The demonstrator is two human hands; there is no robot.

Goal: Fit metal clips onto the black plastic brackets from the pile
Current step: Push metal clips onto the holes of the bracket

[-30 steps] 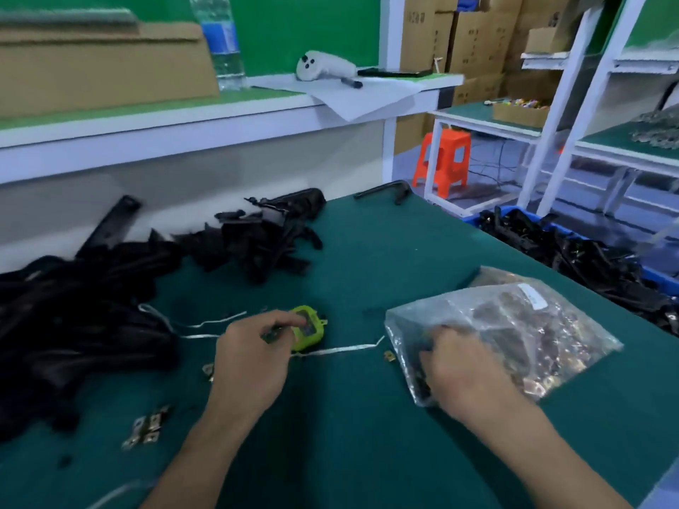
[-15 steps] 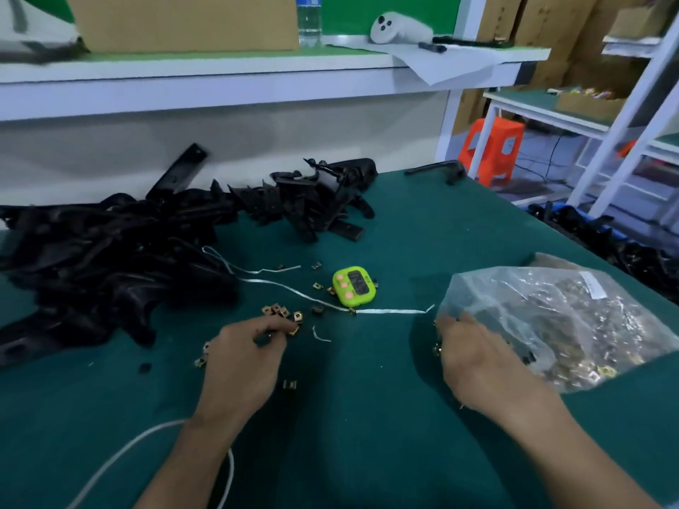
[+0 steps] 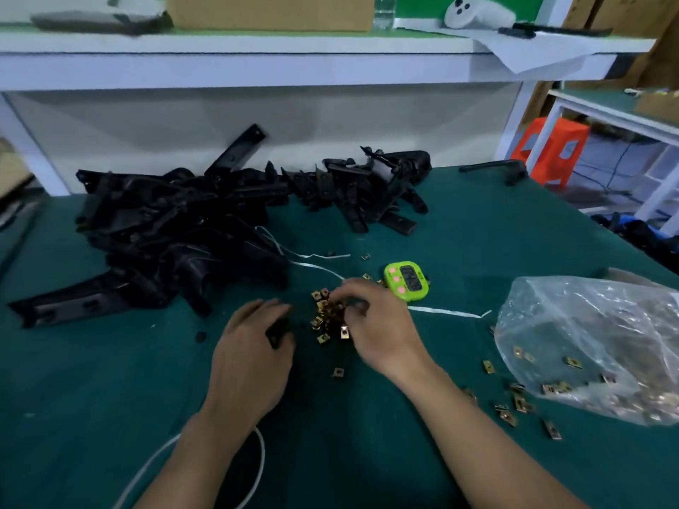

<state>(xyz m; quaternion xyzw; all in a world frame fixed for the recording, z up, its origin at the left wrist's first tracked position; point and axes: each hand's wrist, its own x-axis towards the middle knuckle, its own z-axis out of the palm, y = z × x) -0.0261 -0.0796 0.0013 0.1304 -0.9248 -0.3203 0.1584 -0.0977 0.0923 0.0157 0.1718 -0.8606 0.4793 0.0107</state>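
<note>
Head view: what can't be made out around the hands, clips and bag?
All head view.
1. Right hand: its curled fingers cover the heap of clips; a pinched clip cannot be confirmed.
2. Left hand: a dark bit under its fingers, mostly covered; unidentifiable.
3. Bag: cut by the right edge; cloudy film blurs the contents.
4. Timer: display too small to read.
5. Brackets: dark pile, single pieces merge.

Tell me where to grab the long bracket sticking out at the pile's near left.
Grip the long bracket on its free left half, pinching across its narrow width from above, near side. It lies flat with that end clear; its right end runs into the pile.
</note>
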